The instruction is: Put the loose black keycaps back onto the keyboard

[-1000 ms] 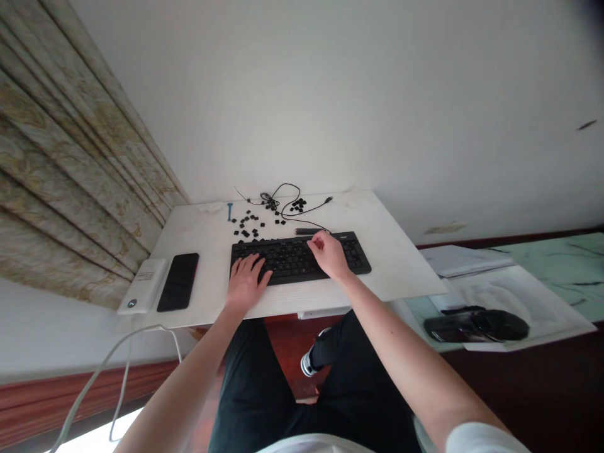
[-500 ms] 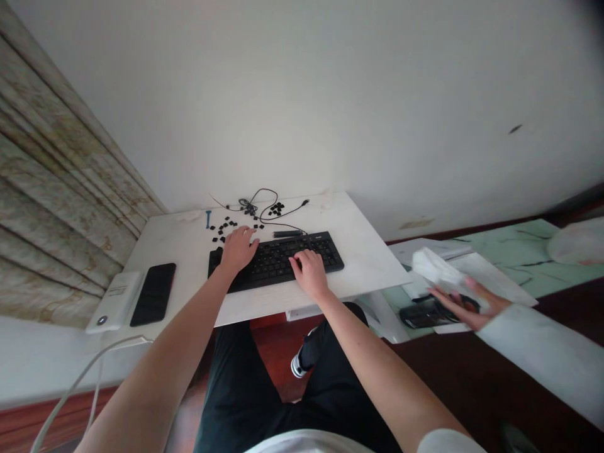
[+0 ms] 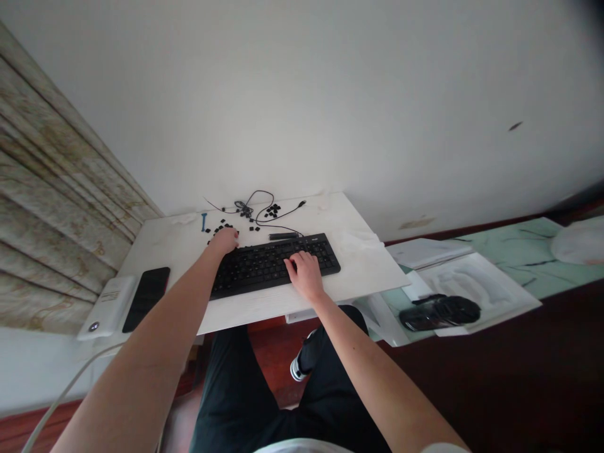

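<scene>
A black keyboard (image 3: 274, 264) lies on the white desk, slightly turned. My left hand (image 3: 223, 241) is at its upper left corner, among loose black keycaps (image 3: 225, 225). Its fingers are bent down and drawn together; whatever is between them is hidden. My right hand (image 3: 306, 274) rests on the right part of the keyboard, fingers over the keys and thumb apart. More keycaps (image 3: 272, 212) lie in a cluster behind the keyboard, beside its coiled black cable (image 3: 244, 209). A narrow black bar (image 3: 284, 236) sits just behind the keyboard's back edge.
To the left lie a black phone (image 3: 147, 298) and a white box-like device (image 3: 106, 308). A small blue tool (image 3: 204, 222) is at the back left. Right of the desk, a black object (image 3: 441, 312) rests by an open white box (image 3: 512, 296) on a green marbled surface (image 3: 509, 251).
My left hand has moved left, off the keyboard's top row to the loose keycaps, and its fingers have curled. Another person's hand with something white has left the right side.
</scene>
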Demonstrator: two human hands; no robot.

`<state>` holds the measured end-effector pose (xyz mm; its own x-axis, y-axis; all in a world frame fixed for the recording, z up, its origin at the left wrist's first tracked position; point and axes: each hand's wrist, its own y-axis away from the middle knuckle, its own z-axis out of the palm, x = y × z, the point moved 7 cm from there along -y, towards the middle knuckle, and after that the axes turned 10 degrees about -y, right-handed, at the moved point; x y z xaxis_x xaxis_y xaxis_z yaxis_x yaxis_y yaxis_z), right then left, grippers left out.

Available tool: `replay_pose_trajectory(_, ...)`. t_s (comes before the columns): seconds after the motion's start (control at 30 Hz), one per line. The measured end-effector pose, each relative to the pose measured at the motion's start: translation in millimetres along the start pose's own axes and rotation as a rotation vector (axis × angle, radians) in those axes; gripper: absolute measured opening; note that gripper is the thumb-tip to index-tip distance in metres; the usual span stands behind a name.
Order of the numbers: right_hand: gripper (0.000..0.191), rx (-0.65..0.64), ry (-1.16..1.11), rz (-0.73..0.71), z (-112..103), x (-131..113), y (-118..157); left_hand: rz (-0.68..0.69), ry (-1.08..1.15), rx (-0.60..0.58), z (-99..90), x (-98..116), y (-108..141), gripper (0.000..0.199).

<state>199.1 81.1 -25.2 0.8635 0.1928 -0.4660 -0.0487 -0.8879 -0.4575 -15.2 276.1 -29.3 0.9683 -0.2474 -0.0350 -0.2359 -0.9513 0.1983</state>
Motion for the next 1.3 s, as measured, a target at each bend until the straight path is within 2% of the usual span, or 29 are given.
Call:
replay_pose_trajectory(0.2,0.030,-0.004,-0.007,0.002,0,1,-2,-0.059,0.127,-0.008,-2.1,-10,0,0.014)
replay_pose_trajectory(0.33,0.029,0.005,-0.029,0.008,-2,2,-2,-0.088,0.301,0.089,-15.6,-10,8,0.022)
replay_pose_trajectory(0.43,0.027,0.019,-0.058,0.012,-3,3,-2,-0.084,0.453,0.162,-25.1,-1,20,0.029)
replay_pose_trajectory(0.5,0.026,0.035,-0.095,0.014,-5,3,-2,-0.055,0.698,0.178,-26.8,13,36,0.030)
replay_pose_trajectory(0.53,0.025,0.050,-0.126,0.016,-7,4,-2,-0.031,1.012,0.179,-25.8,20,46,0.030)
replay_pose_trajectory(0.6,0.023,0.091,-0.224,0.026,-12,3,-2,0.042,1.597,0.084,-19.9,41,70,0.031)
replay_pose_trajectory(0.67,0.021,0.132,-0.375,0.040,-21,-2,-2,0.068,1.898,0.011,-14.7,59,97,0.031)
replay_pose_trajectory(0.73,0.017,0.149,-0.560,0.051,-31,-13,-4,0.084,2.056,-0.038,-10.1,73,124,0.030)
replay_pose_trajectory(0.8,0.019,0.114,-0.734,0.043,-42,-31,-6,0.110,2.141,-0.087,-6.5,82,146,0.031)
replay_pose_trajectory(0.87,0.025,0.012,-0.839,0.002,-50,-54,-8,0.137,2.176,-0.117,-3.9,88,163,0.032)
replay_pose_trajectory(1.0,0.031,-0.129,-0.861,-0.066,-63,-85,-9,0.199,2.180,-0.112,-1.9,91,181,0.037)
replay_pose_trajectory(1.17,0.025,-0.213,-0.823,-0.101,-58,-92,-4,0.239,2.117,-0.115,5.0,93,188,0.042)
replay_pose_trajectory(1.3,0.020,-0.281,-0.779,-0.041,-43,-86,1,0.202,2.003,-0.071,16.5,91,193,0.042)
